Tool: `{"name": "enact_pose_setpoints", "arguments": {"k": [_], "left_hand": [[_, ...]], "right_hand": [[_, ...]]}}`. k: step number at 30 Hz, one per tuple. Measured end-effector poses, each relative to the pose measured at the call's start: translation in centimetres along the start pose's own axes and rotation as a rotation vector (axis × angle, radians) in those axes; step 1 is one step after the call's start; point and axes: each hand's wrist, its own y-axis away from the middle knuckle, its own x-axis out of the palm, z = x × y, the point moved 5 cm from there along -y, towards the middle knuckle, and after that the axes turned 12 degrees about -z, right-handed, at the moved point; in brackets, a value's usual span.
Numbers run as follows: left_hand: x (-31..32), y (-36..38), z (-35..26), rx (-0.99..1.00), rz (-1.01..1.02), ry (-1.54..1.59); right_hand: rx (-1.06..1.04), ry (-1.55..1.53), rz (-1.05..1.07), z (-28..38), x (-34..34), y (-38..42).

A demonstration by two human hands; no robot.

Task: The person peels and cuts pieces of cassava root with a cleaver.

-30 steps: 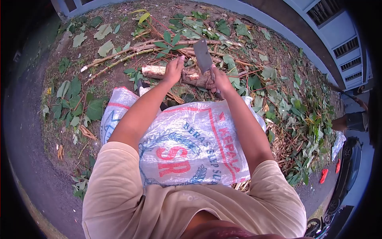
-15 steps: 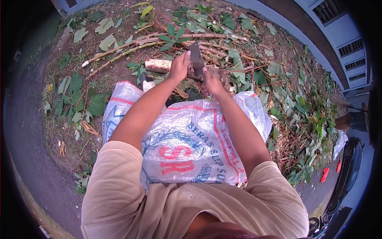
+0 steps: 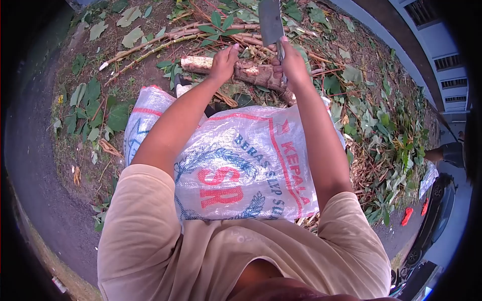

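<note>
My right hand [image 3: 293,64] is wrapped round the handle of a cleaver [image 3: 271,22], its broad grey blade raised and pointing away from me. Below the blade a thick brown log [image 3: 258,73] lies on the ground, its left end pale. My left hand [image 3: 224,61] is closed above the log's left part, fingers pinched together; what they hold, if anything, is hidden. A white woven sack [image 3: 241,165] with red and blue print covers my lap. Just beyond the hands lie long cut stems [image 3: 186,36].
Leafy cuttings [image 3: 386,135] and wood chips [image 3: 366,173] spread to the right. Green leaves [image 3: 119,118] lie at left beside the paved road [image 3: 35,145]. A person [image 3: 449,153] stands at the far right, near a parked dark car [image 3: 434,215] and a pale blue wall [image 3: 396,45].
My right hand has lifted the cleaver up and to the right, away from the log. My left hand has drawn slightly left, away from the blade. More of the log shows.
</note>
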Motion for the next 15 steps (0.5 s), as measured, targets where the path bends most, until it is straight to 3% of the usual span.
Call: {"name": "enact_pose_setpoints", "arguments": {"k": [2, 3, 5, 7, 8, 9, 10, 11, 12, 14, 15], "left_hand": [[0.4, -0.4, 1.4, -0.01, -0.006, 0.007], [0.5, -0.1, 1.1, -0.022, 0.003, 0.005], [0.3, 0.3, -0.4, 0.01, -0.023, -0.009], [0.0, 0.7, 0.2, 0.022, -0.005, -0.075], [0.2, 0.5, -0.1, 0.047, 0.009, -0.131], [0.4, 1.0, -1.3, 0.041, 0.056, -0.092], [0.4, 1.8, -2.7, 0.027, -0.026, -0.066], [0.4, -0.2, -2.1, 0.059, -0.033, -0.078], [0.2, 0.3, -0.4, 0.047, -0.016, -0.103], [1.0, 1.2, 1.2, -0.004, 0.014, -0.015], [1.3, 0.0, 1.0, -0.023, 0.0, 0.082]], "right_hand": [[-0.293, -0.087, -0.016, 4.8, 0.0, 0.3], [-0.281, -0.087, -0.023, 5.0, 0.1, 0.2], [-0.727, -0.114, -0.152, 6.7, 0.3, 1.4], [-0.635, 0.143, -0.318, -2.2, 1.4, 0.2], [-0.517, 0.587, -0.179, -9.3, 1.7, -2.2], [-0.262, 0.687, -0.132, -14.8, 1.3, -3.3], [-0.297, 0.642, -0.085, -14.8, 1.6, -4.1], [-0.125, 0.605, -0.024, -13.2, 1.8, -3.6], [-0.119, 0.602, -0.009, -12.3, 2.0, -3.3], [0.244, 0.154, 0.078, -12.5, 1.1, -2.8], [0.329, 0.077, 0.116, -12.2, 1.2, -2.7]]}}
